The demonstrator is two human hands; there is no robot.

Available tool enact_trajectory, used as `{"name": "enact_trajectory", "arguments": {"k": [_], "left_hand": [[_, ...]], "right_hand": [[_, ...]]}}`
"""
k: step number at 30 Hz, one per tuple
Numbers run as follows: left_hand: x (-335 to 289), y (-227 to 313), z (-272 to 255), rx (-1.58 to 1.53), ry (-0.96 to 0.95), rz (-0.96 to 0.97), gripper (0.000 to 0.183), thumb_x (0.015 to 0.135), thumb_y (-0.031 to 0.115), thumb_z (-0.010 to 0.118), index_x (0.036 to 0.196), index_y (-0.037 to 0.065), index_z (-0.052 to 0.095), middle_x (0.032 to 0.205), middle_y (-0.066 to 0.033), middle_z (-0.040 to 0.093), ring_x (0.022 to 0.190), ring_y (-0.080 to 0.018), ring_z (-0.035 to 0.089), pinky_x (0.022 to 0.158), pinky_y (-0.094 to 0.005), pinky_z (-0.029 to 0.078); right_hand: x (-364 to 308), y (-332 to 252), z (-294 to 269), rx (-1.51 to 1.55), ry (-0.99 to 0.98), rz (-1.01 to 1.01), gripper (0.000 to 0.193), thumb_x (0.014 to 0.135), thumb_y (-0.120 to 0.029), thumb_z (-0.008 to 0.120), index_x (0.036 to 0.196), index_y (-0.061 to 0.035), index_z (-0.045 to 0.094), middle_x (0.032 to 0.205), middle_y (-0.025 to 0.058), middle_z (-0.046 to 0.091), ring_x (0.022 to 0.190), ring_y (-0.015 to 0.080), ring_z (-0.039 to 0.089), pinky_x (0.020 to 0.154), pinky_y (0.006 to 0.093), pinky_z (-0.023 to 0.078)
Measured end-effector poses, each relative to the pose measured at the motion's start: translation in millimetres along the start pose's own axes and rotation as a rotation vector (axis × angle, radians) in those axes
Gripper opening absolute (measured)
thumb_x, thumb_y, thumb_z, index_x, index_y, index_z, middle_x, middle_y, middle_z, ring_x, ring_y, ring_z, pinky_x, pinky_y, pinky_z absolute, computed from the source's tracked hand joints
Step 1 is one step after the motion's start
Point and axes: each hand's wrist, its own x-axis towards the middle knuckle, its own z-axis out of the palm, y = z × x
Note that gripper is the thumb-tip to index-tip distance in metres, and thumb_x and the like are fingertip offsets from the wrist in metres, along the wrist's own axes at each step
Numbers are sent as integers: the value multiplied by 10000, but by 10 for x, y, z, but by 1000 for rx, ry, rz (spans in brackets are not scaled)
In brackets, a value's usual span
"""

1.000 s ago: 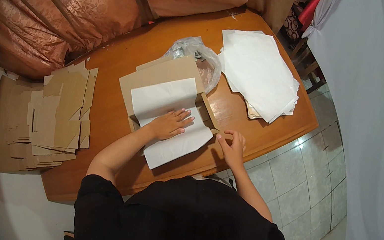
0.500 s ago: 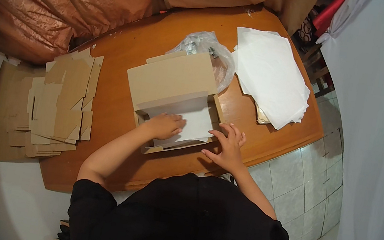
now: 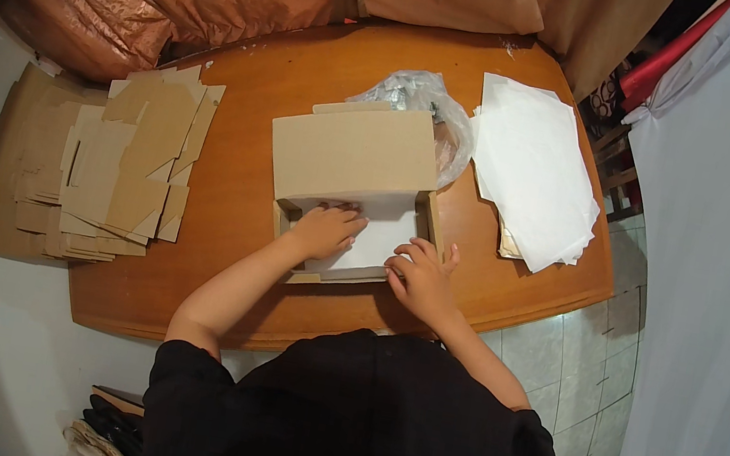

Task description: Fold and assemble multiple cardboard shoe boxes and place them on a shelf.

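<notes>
Wooden counter [image 3: 239,146] bearing an open cardboard box [image 3: 357,155]: left hand [image 3: 326,230] inside, fingers slightly spread on white paper [image 3: 390,230]; right hand [image 3: 422,280] curled at its near side, whether pinching it I cannot tell.

cardboard box [image 3: 356,162] (matt, smooth)

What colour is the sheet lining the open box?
White: the sheet inside the brown cardboard box shows best in the current head view.

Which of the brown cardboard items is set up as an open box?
The middle box, with the left hand inside: it stands open, whereas the cardboard pieces piled at left are flattened.
</notes>
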Motion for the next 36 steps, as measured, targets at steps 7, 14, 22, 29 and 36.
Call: {"name": "enact_trajectory", "arguments": {"k": [7,14,22,29,36], "left_hand": [[63,-66,69,95,-97,4,470,896,280,464,1340,143,397,1393,-110,391,1252,-267,408,997,-481,349],[-9,73,-571,-458,-152,-88,462,889,455,487,1149,92,606,1168,-161,582,1138,-296,504,949,-376,397],[-536,14,-441,70,116,111,239,789,349,646,776,117,701,865,-32,616,908,-201,545,803,-343,365],[-696,-64,-438,51,308,149,218,806,312,632,738,111,683,910,-10,569,943,-171,501,848,-349,328],[-638,-118,-386,41,424,-141,209,752,303,657,854,121,652,1145,-81,477,1146,-233,387,916,-450,227]], "right_hand": [[87,-24,-99,33,3,-71,128,775,-130,633,894,-172,651,869,-36,612,952,157,562,955,606,201],[232,125,-136,205,-24,-103,205,805,-91,561,1001,-129,610,783,56,642,784,247,622,991,539,272],[338,278,-288,4,-40,-63,181,766,-85,619,944,-119,623,855,37,623,909,235,589,1019,605,218],[296,420,-254,-132,109,-86,40,749,-161,676,784,-148,661,1031,6,549,1134,256,447,946,694,165],[490,476,-119,-180,143,-16,139,713,-247,711,649,-138,653,1064,6,541,1182,276,405,947,678,106]]}}
